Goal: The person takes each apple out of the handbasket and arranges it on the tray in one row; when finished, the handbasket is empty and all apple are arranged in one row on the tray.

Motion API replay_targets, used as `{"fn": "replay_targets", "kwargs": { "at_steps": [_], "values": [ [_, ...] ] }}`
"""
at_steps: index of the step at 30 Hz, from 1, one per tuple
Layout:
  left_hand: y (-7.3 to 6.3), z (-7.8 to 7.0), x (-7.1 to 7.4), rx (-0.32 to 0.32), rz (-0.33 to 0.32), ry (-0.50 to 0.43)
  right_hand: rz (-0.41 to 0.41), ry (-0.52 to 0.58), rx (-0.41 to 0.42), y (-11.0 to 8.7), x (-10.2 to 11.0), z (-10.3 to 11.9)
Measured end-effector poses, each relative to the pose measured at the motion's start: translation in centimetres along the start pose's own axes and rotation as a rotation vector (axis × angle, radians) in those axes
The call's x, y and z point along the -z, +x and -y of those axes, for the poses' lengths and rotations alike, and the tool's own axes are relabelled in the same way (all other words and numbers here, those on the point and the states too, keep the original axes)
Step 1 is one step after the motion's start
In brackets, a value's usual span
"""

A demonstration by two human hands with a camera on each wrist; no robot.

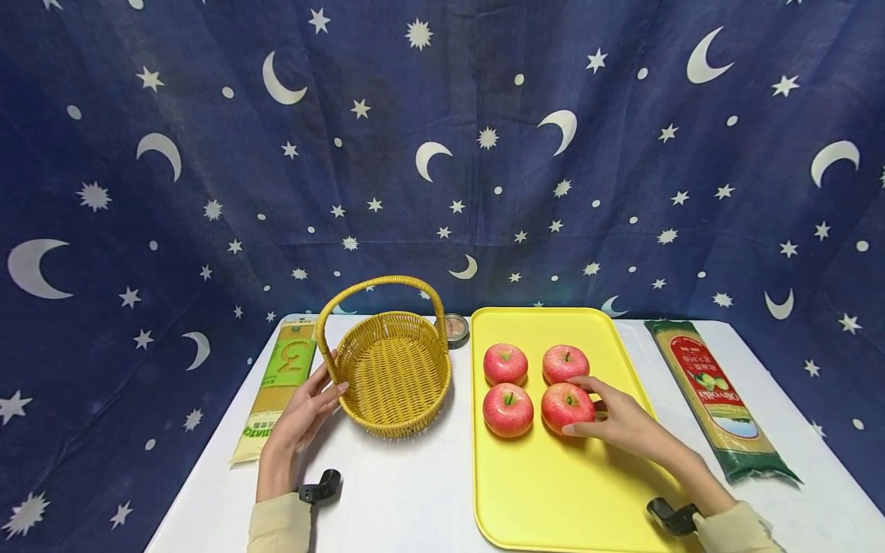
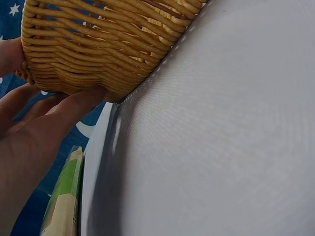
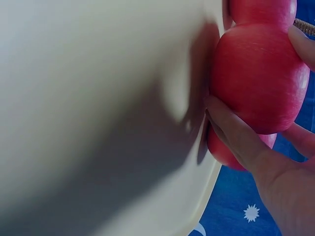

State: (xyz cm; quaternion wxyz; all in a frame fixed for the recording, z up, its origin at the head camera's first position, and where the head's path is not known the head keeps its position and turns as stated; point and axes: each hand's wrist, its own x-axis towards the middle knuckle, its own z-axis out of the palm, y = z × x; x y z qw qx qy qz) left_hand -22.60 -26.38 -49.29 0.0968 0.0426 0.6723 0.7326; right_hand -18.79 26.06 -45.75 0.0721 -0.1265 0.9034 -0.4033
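A yellow wicker basket (image 1: 394, 376) with a tall arched handle stands on the table at centre left. My left hand (image 1: 297, 422) grips its left side, thumb at the rim and fingers against the outer weave (image 2: 93, 54). Several red apples sit on a yellow tray (image 1: 539, 491), grouped in two rows. Around the front right apple (image 1: 565, 411) my right hand (image 1: 622, 421) has its thumb and fingers curled. In the right wrist view that apple (image 3: 258, 73) still appears low against the tray, with other apples touching or close behind it.
A green and yellow noodle pack (image 1: 286, 369) lies left of the basket. Behind the basket is a small round tin (image 1: 456, 329). Right of the tray lies a red and green pasta pack (image 1: 712, 392). A dark blue star-patterned cloth (image 1: 442, 207) hangs at the back.
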Motion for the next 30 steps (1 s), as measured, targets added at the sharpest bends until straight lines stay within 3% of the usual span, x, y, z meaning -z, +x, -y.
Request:
{"fn": "replay_targets", "kwargs": {
  "at_steps": [14, 19, 24, 27, 30],
  "values": [
    [-0.4, 0.0, 0.1, 0.002, -0.008, 0.013, -0.058, -0.087, 0.044, 0.5, -1.6, 0.7],
    [-0.2, -0.3, -0.1, 0.028, -0.057, 0.018, -0.094, -0.115, 0.056, 0.5, -2.0, 1.1],
    [-0.4, -1.4, -1.0, 0.086, -0.154, 0.041, -0.105, -0.136, 0.069, 0.3, -1.9, 1.2],
    [-1.0, -2.3, -1.8, 0.121, -0.213, 0.103, -0.104, -0.134, 0.077, 0.1, -1.6, 1.3],
    [-2.2, -3.3, -2.9, 0.128, -0.248, 0.264, -0.130, -0.137, 0.086, -0.1, -1.2, 1.5]
  ]
}}
